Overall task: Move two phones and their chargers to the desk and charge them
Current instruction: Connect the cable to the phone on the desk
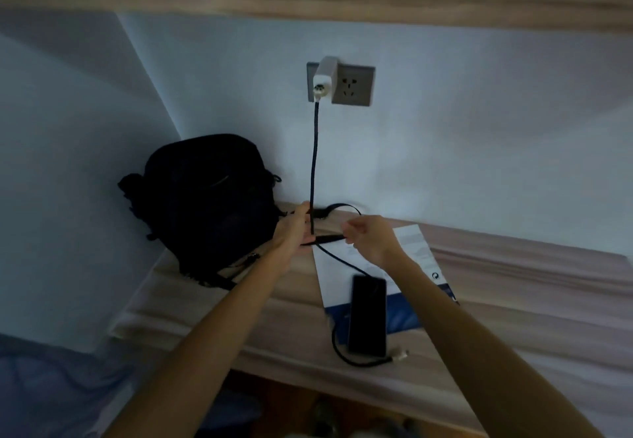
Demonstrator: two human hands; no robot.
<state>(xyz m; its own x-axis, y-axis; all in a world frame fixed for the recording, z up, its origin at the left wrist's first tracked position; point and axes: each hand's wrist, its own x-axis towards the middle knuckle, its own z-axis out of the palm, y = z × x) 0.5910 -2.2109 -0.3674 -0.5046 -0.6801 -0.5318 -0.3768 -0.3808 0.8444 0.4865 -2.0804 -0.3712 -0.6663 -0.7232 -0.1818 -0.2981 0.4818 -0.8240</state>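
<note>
A white charger [323, 78] is plugged into the grey wall socket [354, 86]. Its dark braided cable [313, 156] hangs down to the wooden desk [513, 300], passes between my hands and runs toward a black phone [368, 314] lying screen-up. A cable loop with a loose metal connector [399, 357] lies by the phone's near end. My left hand [294, 228] grips a thin dark flat object [327, 239], seen edge-on. My right hand [371, 239] pinches that object's right end. Whether this object is a phone or a strap is unclear.
A black backpack [205, 204] leans in the desk's left corner, with a strap loop [342, 206] behind my hands. A white and blue envelope [411, 256] lies under the phone. A wooden shelf [376, 2] runs overhead. Bluish bedding [51, 386] shows at lower left.
</note>
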